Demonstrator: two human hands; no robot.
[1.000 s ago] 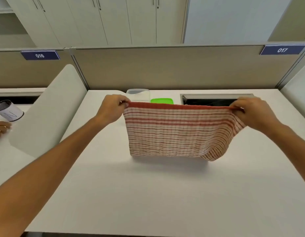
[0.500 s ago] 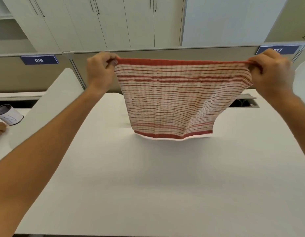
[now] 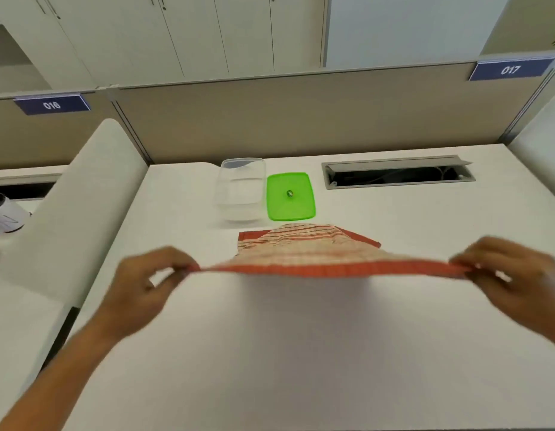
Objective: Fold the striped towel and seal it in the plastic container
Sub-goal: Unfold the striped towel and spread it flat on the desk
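Observation:
The red-and-white striped towel [image 3: 310,253] stretches nearly flat above the white desk [image 3: 301,353], its far edge resting on the desk near the lid. My left hand [image 3: 148,284] pinches the near left corner and my right hand [image 3: 512,275] pinches the near right corner, the red hem taut between them. Behind the towel stands the clear plastic container [image 3: 242,189], uncovered. Its green lid [image 3: 291,195] lies flat right beside it on the right. Both hands are motion-blurred.
A cable tray slot [image 3: 397,175] opens in the desk at the back right. A beige partition [image 3: 301,113] runs along the back. A curved white divider [image 3: 74,213] borders the left side, with a white cup [image 3: 5,214] beyond it.
Both hands have dropped from partition height and pulled toward me, laying the hanging towel down and out. The container and lid, hidden before, now show behind it.

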